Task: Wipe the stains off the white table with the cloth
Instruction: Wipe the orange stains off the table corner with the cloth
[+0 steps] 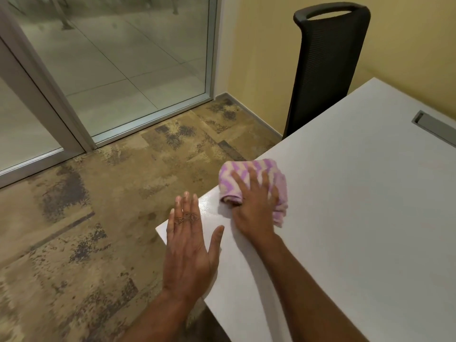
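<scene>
The white table (357, 206) fills the right half of the view, its near-left corner pointing toward me. A bunched cloth (246, 171) with purple and cream zigzag stripes lies close to the table's left edge. My right hand (254, 206) presses down on the cloth, fingers spread over it and thumb tucked under its fold. My left hand (187, 245) lies flat and open over the table's corner, fingers together, holding nothing. A wet-looking sheen shows on the tabletop between the two hands. I cannot make out distinct stains.
A black mesh office chair (328, 67) stands at the table's far left side against the yellow wall. A grey cable slot (434, 127) sits in the tabletop at the right. Patterned brown carpet (98, 206) and a glass door (111, 58) lie to the left.
</scene>
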The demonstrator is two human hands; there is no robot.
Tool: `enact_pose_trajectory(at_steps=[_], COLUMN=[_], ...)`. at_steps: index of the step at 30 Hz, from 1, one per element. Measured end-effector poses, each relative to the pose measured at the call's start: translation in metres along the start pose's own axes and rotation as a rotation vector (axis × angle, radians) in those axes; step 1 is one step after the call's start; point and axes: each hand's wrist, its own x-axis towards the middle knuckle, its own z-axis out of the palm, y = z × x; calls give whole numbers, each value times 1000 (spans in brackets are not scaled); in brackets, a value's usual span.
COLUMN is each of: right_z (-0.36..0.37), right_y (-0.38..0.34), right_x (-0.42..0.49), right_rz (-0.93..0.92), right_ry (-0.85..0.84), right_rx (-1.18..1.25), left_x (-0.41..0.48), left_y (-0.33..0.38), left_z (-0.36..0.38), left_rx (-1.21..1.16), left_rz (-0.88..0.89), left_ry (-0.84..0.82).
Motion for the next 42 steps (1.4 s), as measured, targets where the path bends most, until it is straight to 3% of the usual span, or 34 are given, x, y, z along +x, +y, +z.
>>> enact_pose_trajectory(at_steps=[6,11,15,19,22,24,28,34,38,40,42], right_z=[11,5,-10,-51,-77,-81,-65,-26,-20,-22,-33], right_y=[-20,-1,35,85,110,112,82,25,6,17,33], right_x=[-38,-109,-171,-182,-159,-133,-85,-100,-168,-205,-232], right_rz=[-349,-379,-376,-272,11,157,216,-78,-279,-331,-266], right_ry=[-149,-142,-10,52,4,-57,-80,-166,-162,-98,-57], right_rx=[48,73,-79,-140,-72,-78,-41,-33,110,7,-113], left_x=[-5,-18,-18,-23,-32,-33,-31,-29,-36,-41,-47], left_y=[6,6,15,18,13,13,17,26,39,41,42], left_z=[-10,-21,-20,-10,-4,-2,-8,-24,-29,-28,-25], left_rx=[-158,-192,-104,71,140,164,149,-312,-351,-307,-226], left_rz=[-67,-135,-110,-41,-54,-59,-73,-232,-260,-253,-218], left_ry=[35,96,-7,-148,-227,-227,-237,-92,-47,-78,-117])
